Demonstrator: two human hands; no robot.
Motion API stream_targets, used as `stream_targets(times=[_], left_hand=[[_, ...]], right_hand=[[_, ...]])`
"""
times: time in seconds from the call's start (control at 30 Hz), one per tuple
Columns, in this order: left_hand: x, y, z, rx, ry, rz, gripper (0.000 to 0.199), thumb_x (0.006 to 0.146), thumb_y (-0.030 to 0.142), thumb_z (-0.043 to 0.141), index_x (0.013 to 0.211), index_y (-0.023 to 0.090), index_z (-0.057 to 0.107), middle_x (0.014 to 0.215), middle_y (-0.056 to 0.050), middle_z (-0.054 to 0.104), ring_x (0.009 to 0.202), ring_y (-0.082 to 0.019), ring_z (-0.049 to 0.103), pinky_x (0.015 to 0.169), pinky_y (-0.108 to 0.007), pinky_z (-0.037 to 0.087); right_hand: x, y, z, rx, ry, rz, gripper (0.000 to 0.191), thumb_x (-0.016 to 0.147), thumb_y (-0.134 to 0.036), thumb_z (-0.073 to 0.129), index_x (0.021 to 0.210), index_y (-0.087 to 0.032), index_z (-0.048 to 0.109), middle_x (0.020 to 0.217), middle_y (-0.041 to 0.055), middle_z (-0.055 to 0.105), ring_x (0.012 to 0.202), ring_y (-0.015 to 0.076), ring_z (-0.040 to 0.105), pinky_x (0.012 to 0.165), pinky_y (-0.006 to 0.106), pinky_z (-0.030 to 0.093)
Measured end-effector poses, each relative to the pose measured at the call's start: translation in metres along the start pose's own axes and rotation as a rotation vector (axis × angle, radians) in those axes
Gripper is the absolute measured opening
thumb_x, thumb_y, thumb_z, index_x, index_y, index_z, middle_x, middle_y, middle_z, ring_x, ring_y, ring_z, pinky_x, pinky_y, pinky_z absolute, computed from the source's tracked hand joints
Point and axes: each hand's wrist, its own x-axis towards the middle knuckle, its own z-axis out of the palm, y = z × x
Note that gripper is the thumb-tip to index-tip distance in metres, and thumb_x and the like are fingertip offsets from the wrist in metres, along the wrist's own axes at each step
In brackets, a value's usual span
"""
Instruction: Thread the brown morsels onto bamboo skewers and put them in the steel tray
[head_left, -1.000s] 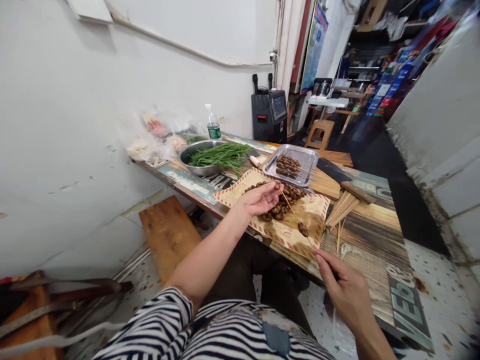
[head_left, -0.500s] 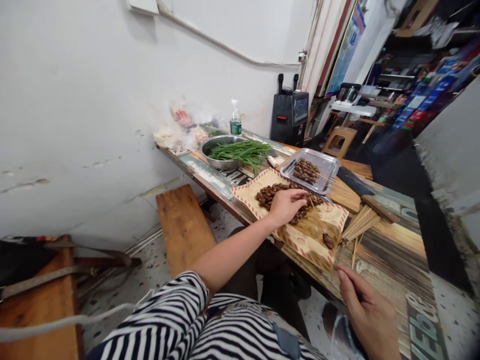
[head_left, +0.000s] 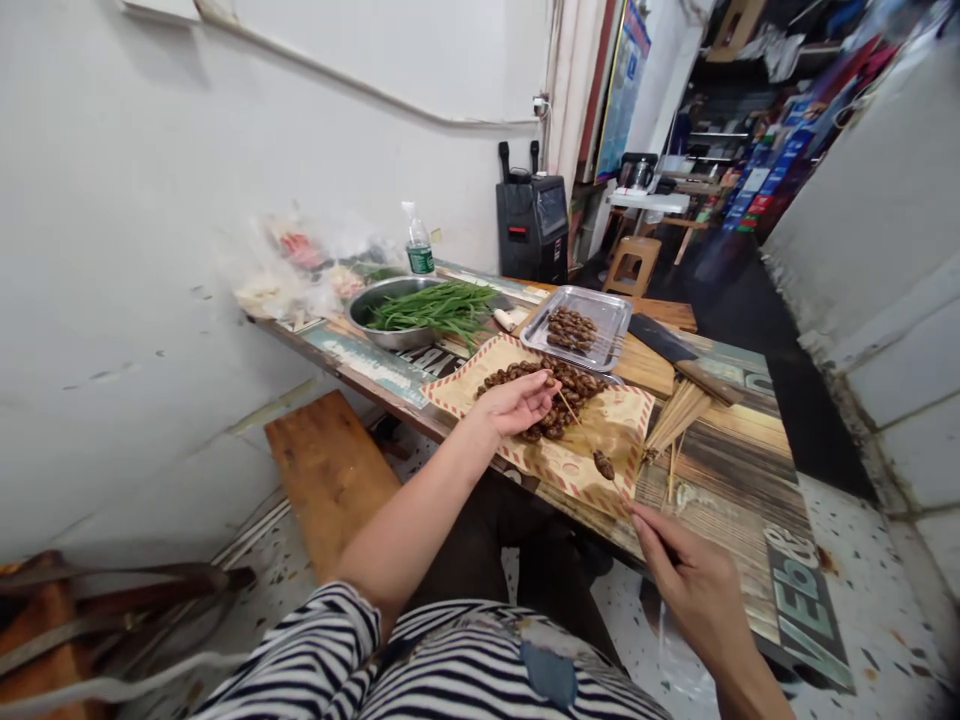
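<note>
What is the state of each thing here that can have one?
Skewer: one piece threaded
Left hand: pinching brown piece near skewer's tip
Right hand: gripping skewer's lower end
Bowl: filled with green stalks
Tray: holding loaded skewers
Bottle: upright
Knife: lying, handle across sticks
Paper: stained

Our left hand (head_left: 517,405) hides part of the brown pile (head_left: 579,382); the bit (head_left: 553,381) at its fingertips (head_left: 543,379) is too small for us to make out. Our right hand (head_left: 690,565) covers the near end of the stick (head_left: 568,407). We see the bags (head_left: 281,275) blurred, the wall box (head_left: 161,10) cut by the top edge.
</note>
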Motion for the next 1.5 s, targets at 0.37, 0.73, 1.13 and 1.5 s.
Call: stream_targets(times=[0.37, 0.73, 1.13, 1.5], left_hand=[[-0.006, 0.003, 0.005, -0.018, -0.068, -0.051, 0.013, 0.08, 0.007, 0.05, 0.084, 0.011, 0.062, 0.077, -0.006, 0.064, 0.077, -0.012, 0.062, 0.062, -0.02, 0.047], [-0.006, 0.002, 0.008, 0.036, -0.09, -0.021, 0.013, 0.079, 0.007, 0.052, 0.085, 0.011, 0.062, 0.082, -0.007, 0.066, 0.079, -0.012, 0.062, 0.063, -0.02, 0.047], [-0.006, 0.002, 0.012, 0.194, -0.075, 0.089, 0.014, 0.075, 0.007, 0.058, 0.087, 0.011, 0.062, 0.082, -0.007, 0.066, 0.078, -0.012, 0.063, 0.064, -0.019, 0.047], [-0.01, 0.002, 0.013, 0.214, -0.095, 0.099, 0.011, 0.076, 0.008, 0.056, 0.085, 0.011, 0.061, 0.082, -0.007, 0.066, 0.077, -0.012, 0.063, 0.063, -0.019, 0.047]], right_hand=[[-0.003, 0.003, -0.002, -0.014, -0.005, -0.004, 0.023, 0.084, -0.03, 0.05, 0.094, -0.017, 0.067, 0.089, 0.003, 0.071, 0.077, 0.0163, 0.068, 0.067, 0.023, 0.055], [-0.004, 0.004, -0.002, 0.007, -0.004, 0.041, 0.025, 0.084, -0.031, 0.049, 0.094, -0.019, 0.068, 0.09, 0.0036, 0.071, 0.078, 0.017, 0.068, 0.069, 0.024, 0.055], [0.0, 0.002, -0.01, -0.028, -0.017, 0.007, 0.025, 0.084, -0.029, 0.048, 0.095, -0.02, 0.068, 0.088, 0.002, 0.071, 0.076, 0.0164, 0.068, 0.068, 0.024, 0.056], [-0.002, 0.001, -0.015, -0.049, 0.021, -0.051, 0.022, 0.084, -0.028, 0.051, 0.095, -0.019, 0.068, 0.089, 0.0016, 0.071, 0.077, 0.0161, 0.068, 0.07, 0.023, 0.055]])
